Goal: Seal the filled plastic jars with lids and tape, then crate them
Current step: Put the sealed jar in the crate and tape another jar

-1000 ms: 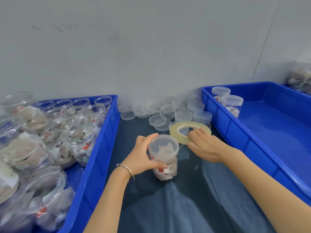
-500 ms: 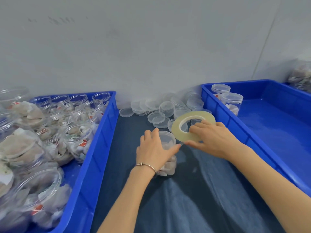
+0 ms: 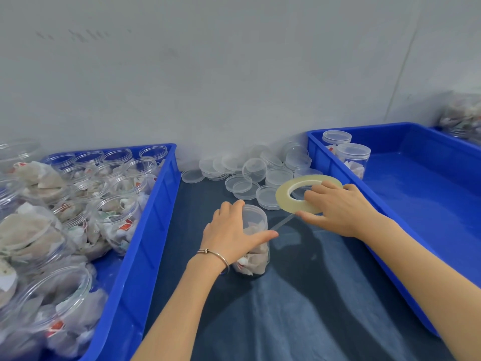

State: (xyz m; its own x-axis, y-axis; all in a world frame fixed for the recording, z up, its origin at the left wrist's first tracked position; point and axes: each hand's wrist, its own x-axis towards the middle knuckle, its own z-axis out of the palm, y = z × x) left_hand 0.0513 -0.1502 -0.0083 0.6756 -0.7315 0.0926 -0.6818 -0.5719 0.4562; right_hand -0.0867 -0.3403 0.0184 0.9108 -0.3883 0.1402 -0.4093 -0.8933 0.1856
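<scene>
since half a second ago: pulled a little farther right and back, the tape roll [image 3: 286,201], with a clear strip [image 3: 282,223] drawn taut from it down to the jar.

right hand [image 3: 341,208] clamped on the roll, fingers [image 3: 316,191] curled over its near edge and through the hole, thumb beneath. roll tilted, flat face up and toward the camera, pale yellow and glossy, thin and wide-holed. strip running down-left from roll to jar, so the pull lies along that slanted line, away from the jar's right side.

left hand [image 3: 235,231] wrapped round the jar [image 3: 253,238], fingers curled over the far rim, thumb laid along the front at the lid seam, apparently pinning the tape end. jar upright on the dark blue surface [image 3: 299,295], between the two crates, nearer the left hand, touching it. clear, round, thin-walled plastic, translucent lid on, stuffed with pale paper sachets.

beyond the hands: loose clear lids [image 3: 238,182] heaped by the wall. left crate [image 3: 145,246] crowded with open filled jars. right crate [image 3: 385,246], smooth blue plastic, with two lidded jars [image 3: 352,158] in its far corner.

likely next: turning the jar against the taut strip to wind the seam.
</scene>
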